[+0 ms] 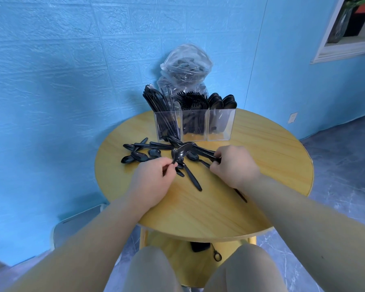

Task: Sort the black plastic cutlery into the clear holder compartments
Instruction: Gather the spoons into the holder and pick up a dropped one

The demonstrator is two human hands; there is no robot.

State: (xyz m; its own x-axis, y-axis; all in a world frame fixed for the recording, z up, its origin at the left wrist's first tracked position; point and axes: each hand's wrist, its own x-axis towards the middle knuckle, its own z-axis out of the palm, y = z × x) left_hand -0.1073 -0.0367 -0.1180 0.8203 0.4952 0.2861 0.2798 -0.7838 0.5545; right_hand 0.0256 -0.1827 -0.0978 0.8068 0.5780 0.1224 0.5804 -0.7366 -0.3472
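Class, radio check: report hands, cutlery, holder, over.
Left hand pinching spoons. Right hand gripping cutlery handles. Clear holder nearly full. Loose pile remains; nothing blocking.

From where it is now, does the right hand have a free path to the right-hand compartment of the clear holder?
Probably yes. The right hand grips cutlery just in front of the clear holder; nothing stands between them, and spoons there leave its open top reachable.
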